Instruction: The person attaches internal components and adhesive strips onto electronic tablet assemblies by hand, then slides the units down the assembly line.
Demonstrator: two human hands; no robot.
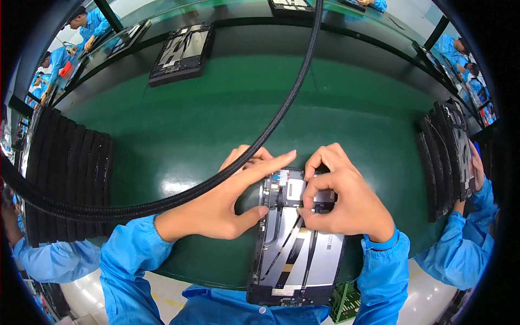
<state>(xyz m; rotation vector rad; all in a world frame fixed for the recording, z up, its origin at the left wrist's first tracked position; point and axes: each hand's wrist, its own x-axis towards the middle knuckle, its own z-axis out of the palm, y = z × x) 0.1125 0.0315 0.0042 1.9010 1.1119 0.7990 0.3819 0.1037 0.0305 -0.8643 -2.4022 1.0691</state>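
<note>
An opened tablet [327, 259] with a black frame, a silver inner plate and dark ribbon cables lies before me at the table's near edge. My left hand [225, 203] is beside its upper left part, thumb at the left edge and index finger stretched toward the top edge. The fingers are apart. Over the upper middle of the tablet, my right hand [352, 197] is closed, with thumb and index finger pinched near the end of a ribbon cable. Whatever may be between those fingertips is too small to make out.
A thick black braided cable [292, 95] arches across the view, above my left arm. Stacks of black trays stand at the left [67, 173] and right [447, 157]. Another opened tablet [181, 54] lies toward the back of the green table [162, 135]. Co-workers in blue sit on both sides.
</note>
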